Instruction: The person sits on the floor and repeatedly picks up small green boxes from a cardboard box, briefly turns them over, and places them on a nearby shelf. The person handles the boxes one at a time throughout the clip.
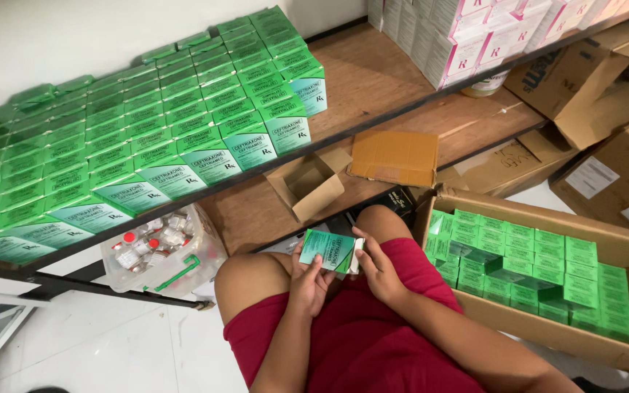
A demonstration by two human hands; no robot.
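Red shorts [373,342] covered your lap, closest of all, and your bare knees pointed at the shelves. Your left hand [309,282] held a small green box [327,251] from below, with the fingers curled shut around its near end and the thumb lying on top. Your right hand [377,271] met the same box at its other end, where a white flap stuck out, and those fingers pinched that end closed. So the box sat between both hands, just above your knees, tipped a little and lying long ways from left to right. Both arms came up from the bottom of the view and bent in toward each other, and the wrists were near together over your lap. On your right stood a big cardboard box [547,218] on the floor, full of more green boxes [540,269] packed in rows. On your left, a clear plastic tub [161,255] held little glass bottles with red caps. Above it, a wooden shelf [373,73] carried many stacked green boxes [140,138] in neat lines.
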